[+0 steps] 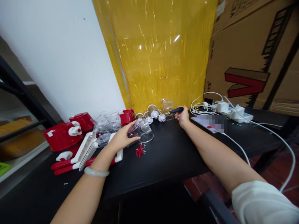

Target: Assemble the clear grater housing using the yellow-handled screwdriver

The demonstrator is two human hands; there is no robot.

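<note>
My left hand (122, 137), with a pale bangle at its wrist, is closed around a clear plastic part (146, 128) just above the black table. In my right hand (183, 116) is a screwdriver (176, 110) with a dark and yellow handle. Its long shaft points left, and the tip reaches the clear part near my left fingers; whether it sits in a screw is too small to tell. Small red pieces (139, 151) lie below the clear part with several screws around them. Behind the shaft stand metal drums (153, 111) with white ends.
On the left lie red housings (61, 136), clear cups (107, 119) and white arms (86, 150) with red grips. A phone (207, 122) lies right of my right hand, near a power strip (239, 114) and white cables. A yellow curtain (161, 56) and cardboard box (252, 56) stand behind.
</note>
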